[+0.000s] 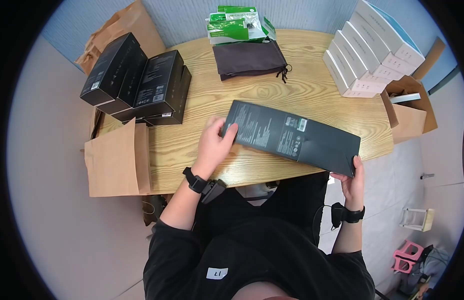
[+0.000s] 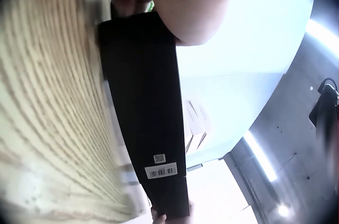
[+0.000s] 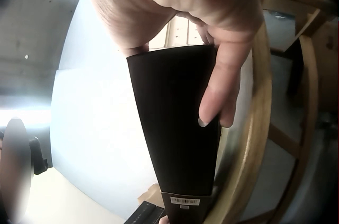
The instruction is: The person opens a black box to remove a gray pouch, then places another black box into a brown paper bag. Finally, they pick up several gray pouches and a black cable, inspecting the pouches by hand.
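Note:
A long black box (image 1: 292, 135) with pale printing and a small label is held between both hands near the table's front edge, slanting down to the right. The left hand (image 1: 215, 145) grips its left end, thumb on the printed face. At the lower right corner, the right hand (image 1: 353, 185) pinches the other end. One narrow side of the box (image 2: 143, 91), with a barcode sticker (image 2: 161, 171), faces the left wrist view. In the right wrist view, the right hand (image 3: 185, 12) spans the box end (image 3: 175, 107), fingers on both sides.
Black boxes (image 1: 159, 82) are stacked at the back left, beside paper bags (image 1: 117, 162). A dark drawstring pouch (image 1: 249, 59) and green packets (image 1: 232, 27) lie at the back. White boxes (image 1: 364, 55) are stacked back right, near an open paper bag (image 1: 409, 120).

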`<action>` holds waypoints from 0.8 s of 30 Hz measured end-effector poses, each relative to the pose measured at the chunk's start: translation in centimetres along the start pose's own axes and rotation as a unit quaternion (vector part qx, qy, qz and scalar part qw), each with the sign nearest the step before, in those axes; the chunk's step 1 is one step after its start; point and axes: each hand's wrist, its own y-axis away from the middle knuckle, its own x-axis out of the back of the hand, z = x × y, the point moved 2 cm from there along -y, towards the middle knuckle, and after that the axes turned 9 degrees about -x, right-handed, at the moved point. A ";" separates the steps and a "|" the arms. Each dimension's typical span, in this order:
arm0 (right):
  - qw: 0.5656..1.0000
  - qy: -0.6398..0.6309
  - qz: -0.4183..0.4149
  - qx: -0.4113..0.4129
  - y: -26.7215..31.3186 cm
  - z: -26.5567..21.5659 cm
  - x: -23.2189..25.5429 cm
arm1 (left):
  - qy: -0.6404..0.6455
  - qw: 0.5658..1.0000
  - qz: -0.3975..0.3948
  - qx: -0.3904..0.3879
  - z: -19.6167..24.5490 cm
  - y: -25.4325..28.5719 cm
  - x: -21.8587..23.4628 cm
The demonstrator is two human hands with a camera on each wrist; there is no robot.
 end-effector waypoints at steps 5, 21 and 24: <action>1.000 0.013 -0.005 0.013 -0.4 0.2 -1.7 | 0.076 0.991 0.045 -0.097 0.6 0.3 -0.4; 0.984 0.135 -0.112 0.028 -3.7 2.4 -9.5 | 0.376 0.925 0.003 -0.053 0.4 1.0 -1.9; 0.994 0.056 -0.094 0.012 -4.6 0.7 -10.2 | 0.482 0.875 -0.048 0.011 1.2 1.2 -1.1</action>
